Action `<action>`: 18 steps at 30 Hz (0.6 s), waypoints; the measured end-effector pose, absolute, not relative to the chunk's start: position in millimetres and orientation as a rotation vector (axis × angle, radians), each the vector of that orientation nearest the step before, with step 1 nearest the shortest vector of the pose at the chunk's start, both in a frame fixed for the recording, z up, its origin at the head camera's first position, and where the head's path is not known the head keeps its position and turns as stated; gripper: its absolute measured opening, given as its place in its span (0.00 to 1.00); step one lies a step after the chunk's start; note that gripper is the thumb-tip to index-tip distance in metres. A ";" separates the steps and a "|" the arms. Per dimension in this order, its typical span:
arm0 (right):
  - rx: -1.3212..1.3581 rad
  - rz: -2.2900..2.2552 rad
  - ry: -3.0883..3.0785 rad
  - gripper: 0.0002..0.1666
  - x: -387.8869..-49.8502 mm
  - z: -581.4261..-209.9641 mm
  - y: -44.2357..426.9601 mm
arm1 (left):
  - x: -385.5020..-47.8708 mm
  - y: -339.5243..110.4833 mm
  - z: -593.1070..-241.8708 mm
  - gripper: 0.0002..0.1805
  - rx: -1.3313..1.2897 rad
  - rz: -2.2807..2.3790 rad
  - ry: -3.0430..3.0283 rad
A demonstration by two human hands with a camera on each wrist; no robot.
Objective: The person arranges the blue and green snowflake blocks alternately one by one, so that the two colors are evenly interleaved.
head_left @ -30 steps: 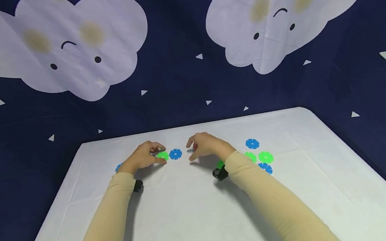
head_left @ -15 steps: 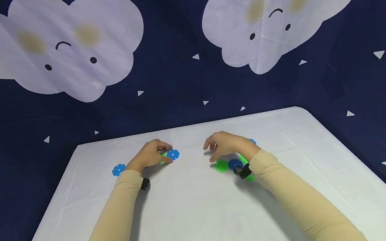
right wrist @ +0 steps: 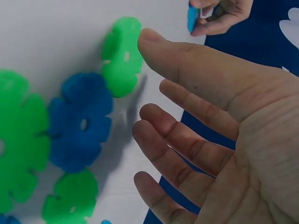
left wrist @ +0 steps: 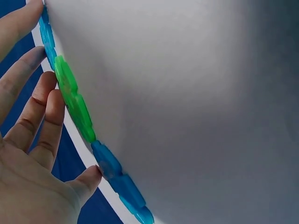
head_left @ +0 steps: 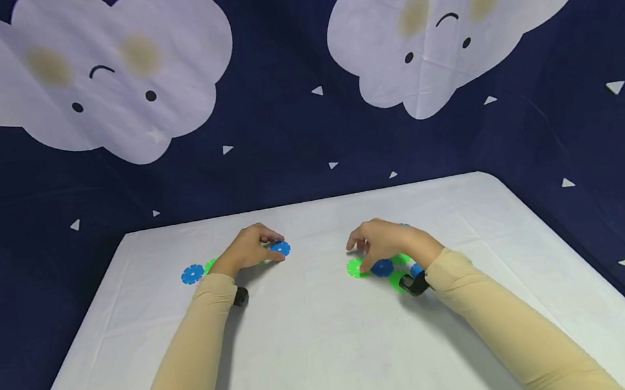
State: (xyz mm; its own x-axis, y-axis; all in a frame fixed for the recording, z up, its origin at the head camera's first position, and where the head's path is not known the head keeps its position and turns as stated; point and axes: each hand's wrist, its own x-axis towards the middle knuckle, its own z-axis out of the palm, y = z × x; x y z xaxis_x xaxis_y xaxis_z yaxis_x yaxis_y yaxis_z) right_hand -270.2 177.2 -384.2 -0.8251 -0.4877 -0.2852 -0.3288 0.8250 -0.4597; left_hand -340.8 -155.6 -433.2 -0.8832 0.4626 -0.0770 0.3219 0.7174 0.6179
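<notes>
In the head view, my left hand point(head_left: 250, 248) is at the back left, thumb and fingers around the blue disc point(head_left: 281, 248) at the right end of a row. The left wrist view shows fingertips along the edges of a blue disc point(left wrist: 47, 35), a green disc point(left wrist: 74, 100) and another blue disc point(left wrist: 119, 172). My right hand point(head_left: 385, 239) hovers over a cluster on the right, its thumb by a green disc point(head_left: 354, 268). In the right wrist view, the right hand point(right wrist: 219, 121) has spread fingers with nothing between them, beside a green disc point(right wrist: 117, 74).
A blue disc point(head_left: 192, 274) and a green one point(head_left: 211, 264) lie left of my left wrist. Under my right wrist are a blue disc point(head_left: 382, 268) and a green disc point(head_left: 396, 281). The white table point(head_left: 318, 337) ends at a dark blue backdrop point(head_left: 287, 178) with clouds.
My right hand has moved right and nearer, from the table's middle to the right cluster. My left hand has shifted right, from around the green disc to around the blue end disc.
</notes>
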 end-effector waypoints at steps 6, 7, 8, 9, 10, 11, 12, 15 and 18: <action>-0.647 -0.520 2.632 0.27 -264.6 -394.3 176.1 | -337.3 -153.9 -430.8 0.25 0.621 0.925 2.700; -0.650 -0.513 2.641 0.27 -263.8 -395.1 175.4 | -337.0 -153.6 -430.9 0.25 0.619 0.924 2.701; -0.653 -0.507 2.650 0.26 -263.0 -395.8 174.9 | -337.0 -153.2 -430.9 0.24 0.614 0.922 2.703; -0.659 -0.498 2.663 0.26 -262.4 -396.1 174.3 | -337.2 -152.8 -431.0 0.24 0.611 0.915 2.706; -0.659 -0.496 2.672 0.25 -262.0 -396.5 174.0 | -337.4 -152.3 -431.0 0.24 0.606 0.912 2.709; -0.657 -0.491 2.683 0.24 -261.7 -397.0 173.8 | -337.5 -152.0 -430.8 0.24 0.606 0.908 2.711; -0.654 -0.490 2.691 0.24 -261.5 -397.4 173.6 | -337.6 -151.5 -430.6 0.24 0.607 0.905 2.713; -0.639 -0.497 2.709 0.22 -261.2 -398.9 173.5 | -337.5 -150.5 -429.6 0.24 0.611 0.901 2.715; -0.630 -0.514 2.714 0.21 -261.3 -400.0 173.5 | -337.6 -150.3 -429.4 0.24 0.595 0.912 2.710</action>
State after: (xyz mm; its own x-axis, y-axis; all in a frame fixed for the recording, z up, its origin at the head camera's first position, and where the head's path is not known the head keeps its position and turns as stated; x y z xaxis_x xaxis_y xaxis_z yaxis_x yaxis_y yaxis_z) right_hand -261.3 173.5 -400.0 -0.8564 -0.4707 -0.2119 -0.3607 0.8393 -0.4067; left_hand -337.6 -150.3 -429.4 -0.8938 0.4417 -0.0779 0.3048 0.7256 0.6169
